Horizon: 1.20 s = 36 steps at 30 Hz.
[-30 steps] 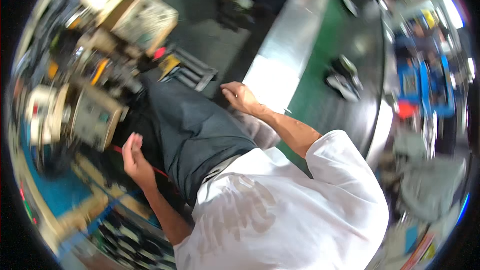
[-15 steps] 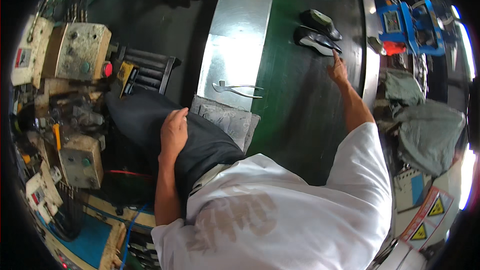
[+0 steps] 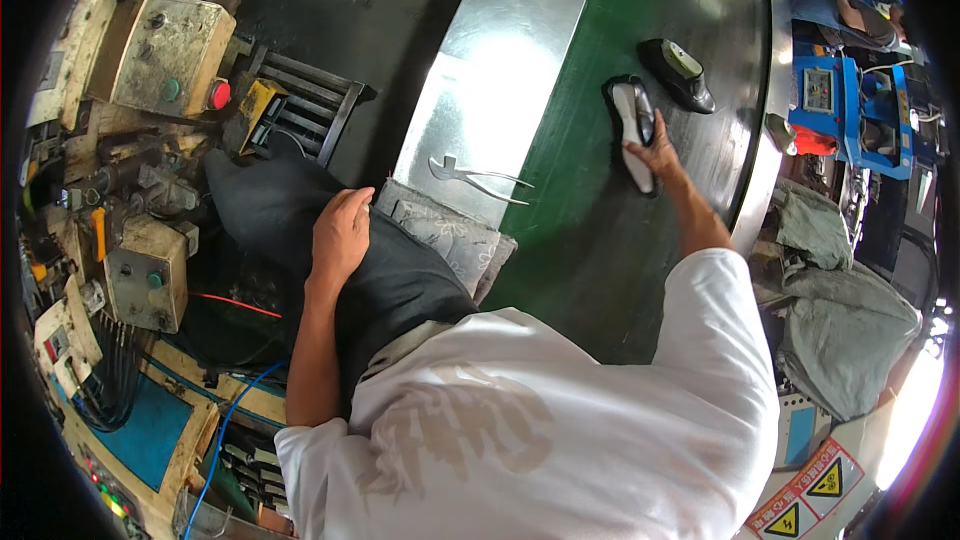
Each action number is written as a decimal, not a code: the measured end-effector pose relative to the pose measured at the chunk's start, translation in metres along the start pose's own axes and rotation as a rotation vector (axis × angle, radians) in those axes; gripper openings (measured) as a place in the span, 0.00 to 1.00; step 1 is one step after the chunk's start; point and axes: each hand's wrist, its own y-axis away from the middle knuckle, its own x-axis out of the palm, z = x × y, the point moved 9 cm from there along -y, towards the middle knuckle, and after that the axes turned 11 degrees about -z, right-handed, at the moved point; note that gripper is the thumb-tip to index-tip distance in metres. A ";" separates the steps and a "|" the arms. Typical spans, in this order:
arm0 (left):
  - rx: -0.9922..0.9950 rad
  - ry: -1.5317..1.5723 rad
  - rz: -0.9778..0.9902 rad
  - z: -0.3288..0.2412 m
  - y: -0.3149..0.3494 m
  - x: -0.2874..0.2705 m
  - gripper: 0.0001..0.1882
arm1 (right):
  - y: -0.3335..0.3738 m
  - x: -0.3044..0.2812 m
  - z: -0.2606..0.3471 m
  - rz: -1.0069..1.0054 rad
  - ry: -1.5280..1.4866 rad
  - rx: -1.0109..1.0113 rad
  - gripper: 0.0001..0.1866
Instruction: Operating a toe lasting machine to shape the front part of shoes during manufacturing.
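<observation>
My right hand (image 3: 655, 153) is closed on a black shoe (image 3: 647, 100) over the dark green belt, its thumb across the long white sole that faces up. Beyond it and to the right stands a second black shoe (image 3: 684, 80), upright, with a pale green form showing in its opening. My left hand (image 3: 341, 232) rests on my black-trousered thigh, fingers loosely laid down and nothing seen in them. A pair of metal lasting pincers (image 3: 462, 176) lies on the shiny metal ledge (image 3: 510, 15), beyond a folded grey patterned cloth (image 3: 445, 230).
At the left are worn machine control boxes (image 3: 165, 55) with green and red buttons, and a slatted metal rack (image 3: 305, 100). A blue machine (image 3: 830, 90) and grey-green cloth covers (image 3: 835, 325) stand beyond the belt's right rail. A blue hose (image 3: 225, 430) hangs at lower left.
My right hand has taken hold of the nearer shoe, which has turned lengthwise and come nearer. The shoes are now apart. My left hand remains on the thigh; the view has shifted slightly.
</observation>
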 end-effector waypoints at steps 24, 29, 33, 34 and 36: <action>0.237 -0.187 -0.683 -0.019 0.037 -0.264 0.16 | 0.317 0.151 0.616 0.731 -0.367 -0.556 0.65; -0.168 0.971 -0.710 0.065 0.113 -0.275 0.31 | 0.373 0.178 0.665 1.117 -0.720 -0.278 0.66; -0.236 0.907 -0.923 0.057 0.141 -0.246 0.37 | 0.401 0.199 0.677 1.161 -0.602 -0.419 0.65; -0.245 0.883 -0.958 0.057 0.147 -0.246 0.36 | 0.402 0.205 0.674 1.166 -0.596 -0.416 0.65; -0.236 0.898 -0.972 0.065 0.151 -0.246 0.34 | 0.393 0.212 0.673 1.017 -0.425 -0.719 0.65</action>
